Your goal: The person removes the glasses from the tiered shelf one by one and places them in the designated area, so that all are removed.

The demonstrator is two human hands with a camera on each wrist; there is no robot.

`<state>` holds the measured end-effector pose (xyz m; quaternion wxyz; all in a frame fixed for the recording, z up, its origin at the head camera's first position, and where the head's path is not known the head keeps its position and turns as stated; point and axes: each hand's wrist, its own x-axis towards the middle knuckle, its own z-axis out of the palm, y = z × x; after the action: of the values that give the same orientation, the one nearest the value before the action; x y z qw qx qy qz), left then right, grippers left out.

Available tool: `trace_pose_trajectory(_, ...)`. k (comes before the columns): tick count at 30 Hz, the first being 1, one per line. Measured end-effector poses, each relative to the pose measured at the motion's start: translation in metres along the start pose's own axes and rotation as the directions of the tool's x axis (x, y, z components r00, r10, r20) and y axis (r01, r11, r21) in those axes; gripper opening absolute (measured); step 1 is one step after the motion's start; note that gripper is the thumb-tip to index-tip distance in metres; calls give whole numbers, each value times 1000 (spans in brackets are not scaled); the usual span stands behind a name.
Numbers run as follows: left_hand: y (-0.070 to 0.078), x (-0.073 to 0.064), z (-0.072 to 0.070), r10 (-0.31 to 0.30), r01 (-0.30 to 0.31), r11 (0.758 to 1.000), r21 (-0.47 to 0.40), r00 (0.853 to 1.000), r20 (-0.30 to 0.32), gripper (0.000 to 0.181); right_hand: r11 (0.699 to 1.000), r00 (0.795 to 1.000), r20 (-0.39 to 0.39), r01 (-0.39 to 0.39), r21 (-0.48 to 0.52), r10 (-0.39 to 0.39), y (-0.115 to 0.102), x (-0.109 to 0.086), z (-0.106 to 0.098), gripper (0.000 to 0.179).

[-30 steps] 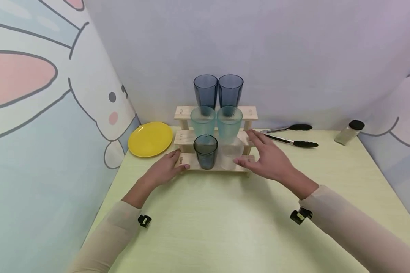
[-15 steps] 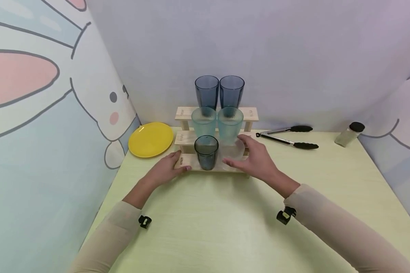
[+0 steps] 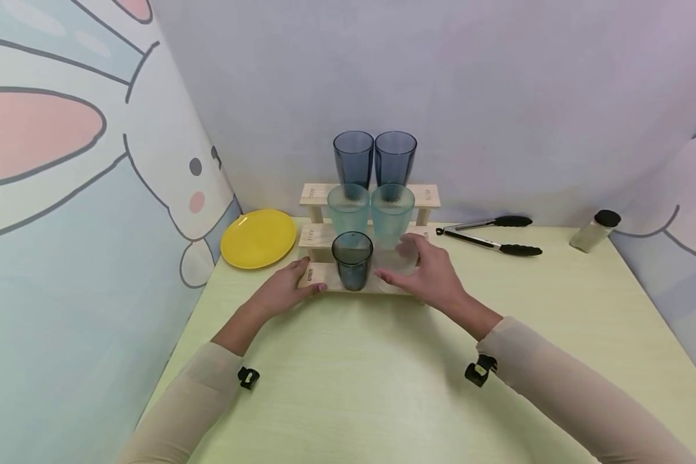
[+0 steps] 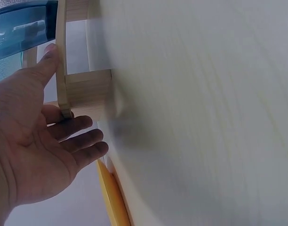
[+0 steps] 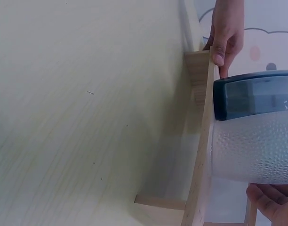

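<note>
A three-step wooden rack point(image 3: 319, 240) stands against the back wall. My left hand point(image 3: 280, 291) grips the left end of its lowest step, thumb on top and fingertips at the edge and below it in the left wrist view. On that step are a dark smoky glass point(image 3: 354, 263) and, to its right, a clear dimpled glass point(image 5: 252, 150). My right hand point(image 3: 437, 274) holds the clear glass, its thumb in front and fingers behind. The glass still sits on the step, against the dark one. Two frosted teal glasses point(image 3: 348, 209) occupy the middle step; two tall blue glasses point(image 3: 355, 161) the top.
A yellow plate point(image 3: 258, 238) leans at the left wall. Tongs with black handles point(image 3: 513, 221) lie spread to the right of the rack. Farther right is a small jar point(image 3: 588, 237) with a black lid, near the table's right edge.
My right hand has moved left from the rack's right end and closed around the clear glass. My left hand has kept its grip on the lowest step.
</note>
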<state>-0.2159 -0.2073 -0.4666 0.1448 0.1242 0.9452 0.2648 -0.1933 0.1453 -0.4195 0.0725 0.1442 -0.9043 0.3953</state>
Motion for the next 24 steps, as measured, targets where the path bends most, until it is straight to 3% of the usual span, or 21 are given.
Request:
trace_pose_trajectory(12, -2, 0, 1, -12, 13, 1000, -25, 1000, 18, 115, 997, 997, -25, 79, 27, -78, 17, -8, -21, 75)
trace_pose_trajectory(24, 0, -3, 0, -7, 7, 999, -43, 1000, 17, 113, 992, 989, -74, 123, -36, -125, 44, -20, -57, 70)
